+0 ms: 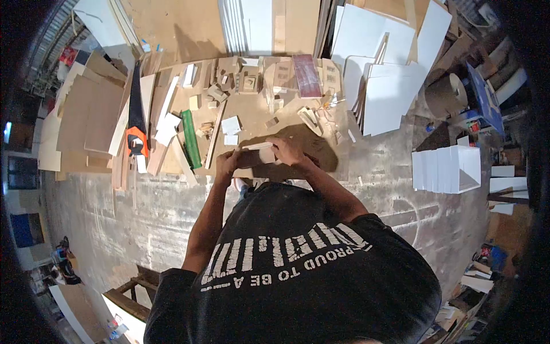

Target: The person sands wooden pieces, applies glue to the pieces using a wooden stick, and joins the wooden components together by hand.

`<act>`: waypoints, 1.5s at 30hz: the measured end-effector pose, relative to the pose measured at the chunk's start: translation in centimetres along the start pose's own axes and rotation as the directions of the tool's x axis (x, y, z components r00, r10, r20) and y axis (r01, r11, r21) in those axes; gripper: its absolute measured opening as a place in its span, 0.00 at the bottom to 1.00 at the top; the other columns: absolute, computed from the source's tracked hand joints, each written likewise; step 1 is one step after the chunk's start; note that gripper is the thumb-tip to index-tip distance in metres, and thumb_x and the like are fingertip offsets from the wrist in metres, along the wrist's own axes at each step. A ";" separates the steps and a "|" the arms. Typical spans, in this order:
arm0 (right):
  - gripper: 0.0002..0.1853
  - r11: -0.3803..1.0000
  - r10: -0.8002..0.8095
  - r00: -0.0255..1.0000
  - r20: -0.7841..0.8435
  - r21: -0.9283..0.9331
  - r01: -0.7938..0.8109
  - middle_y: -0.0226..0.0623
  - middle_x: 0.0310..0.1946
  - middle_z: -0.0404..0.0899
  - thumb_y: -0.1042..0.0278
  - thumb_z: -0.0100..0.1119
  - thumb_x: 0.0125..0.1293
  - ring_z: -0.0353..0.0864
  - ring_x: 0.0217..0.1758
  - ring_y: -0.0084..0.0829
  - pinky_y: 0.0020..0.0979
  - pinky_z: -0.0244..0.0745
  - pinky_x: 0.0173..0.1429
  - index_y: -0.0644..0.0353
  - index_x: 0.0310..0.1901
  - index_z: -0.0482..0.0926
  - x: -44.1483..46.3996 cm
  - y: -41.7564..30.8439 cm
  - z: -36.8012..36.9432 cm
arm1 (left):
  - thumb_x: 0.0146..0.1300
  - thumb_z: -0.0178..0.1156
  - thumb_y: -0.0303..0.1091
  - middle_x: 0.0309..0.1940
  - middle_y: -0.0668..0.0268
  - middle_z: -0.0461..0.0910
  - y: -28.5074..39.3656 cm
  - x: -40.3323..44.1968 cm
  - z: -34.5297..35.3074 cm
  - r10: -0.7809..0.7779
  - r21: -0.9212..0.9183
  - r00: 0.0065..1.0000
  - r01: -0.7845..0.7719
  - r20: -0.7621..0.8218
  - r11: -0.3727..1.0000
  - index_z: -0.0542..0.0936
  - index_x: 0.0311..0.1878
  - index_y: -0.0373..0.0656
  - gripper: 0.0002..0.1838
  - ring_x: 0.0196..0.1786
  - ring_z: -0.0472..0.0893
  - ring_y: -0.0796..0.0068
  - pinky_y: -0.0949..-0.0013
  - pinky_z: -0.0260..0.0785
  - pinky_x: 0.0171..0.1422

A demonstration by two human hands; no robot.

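While both hands (227,163) grip its ends, the apparently wooden piece (255,155) runs lengthwise left to right.

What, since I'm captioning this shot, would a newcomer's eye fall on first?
Probably the black T-shirt with white lettering, filling the lower middle. Above it, the left hand and right hand hold a small brown-and-pale piece. Farther left lie an orange-handled black saw and a green strip.
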State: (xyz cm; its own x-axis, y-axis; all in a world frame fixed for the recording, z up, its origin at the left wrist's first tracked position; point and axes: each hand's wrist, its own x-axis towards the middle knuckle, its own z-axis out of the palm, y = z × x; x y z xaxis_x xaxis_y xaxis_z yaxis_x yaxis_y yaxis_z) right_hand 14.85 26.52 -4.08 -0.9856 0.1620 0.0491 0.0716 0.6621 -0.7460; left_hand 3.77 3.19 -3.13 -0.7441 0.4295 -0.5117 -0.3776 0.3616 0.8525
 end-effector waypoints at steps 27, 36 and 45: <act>0.16 0.956 0.290 0.654 -0.698 0.180 -0.232 0.43 0.33 0.83 0.63 0.64 0.64 0.81 0.35 0.31 0.32 0.75 0.42 0.66 0.47 0.80 0.1 10.7 -17.1 | 0.73 0.42 0.47 0.54 0.58 0.78 6.8 -2.6 6.1 0.046 -0.581 0.951 0.148 0.306 0.800 0.72 0.59 0.46 0.21 0.55 0.78 0.59 0.48 0.72 0.57; 0.10 0.978 0.119 0.697 -0.707 -0.035 -0.204 0.47 0.22 0.81 0.66 0.64 0.60 0.82 0.27 0.43 0.37 0.74 0.36 0.66 0.36 0.84 1.2 12.1 -17.3 | 0.70 0.43 0.38 0.52 0.58 0.80 9.2 -2.2 7.2 0.007 -0.499 0.967 0.126 0.256 0.857 0.70 0.60 0.46 0.18 0.50 0.80 0.66 0.56 0.75 0.50; 0.13 0.963 0.253 0.585 -0.770 0.146 -0.224 0.34 0.19 0.77 0.64 0.65 0.64 0.71 0.25 0.22 0.30 0.69 0.33 0.68 0.32 0.82 1.2 13.9 -18.1 | 0.69 0.43 0.33 0.39 0.64 0.78 12.8 -0.6 10.8 0.074 -0.399 0.926 0.087 0.371 0.913 0.71 0.57 0.46 0.15 0.38 0.77 0.74 0.66 0.76 0.41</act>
State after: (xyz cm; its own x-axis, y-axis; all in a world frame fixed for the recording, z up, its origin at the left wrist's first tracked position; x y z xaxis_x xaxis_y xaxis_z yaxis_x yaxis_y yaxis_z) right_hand 17.40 49.20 -2.38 -0.4408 0.8260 0.3513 0.2676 0.4945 -0.8270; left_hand 5.34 16.49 6.89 -0.5125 0.7311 -0.4503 -0.6291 0.0372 0.7764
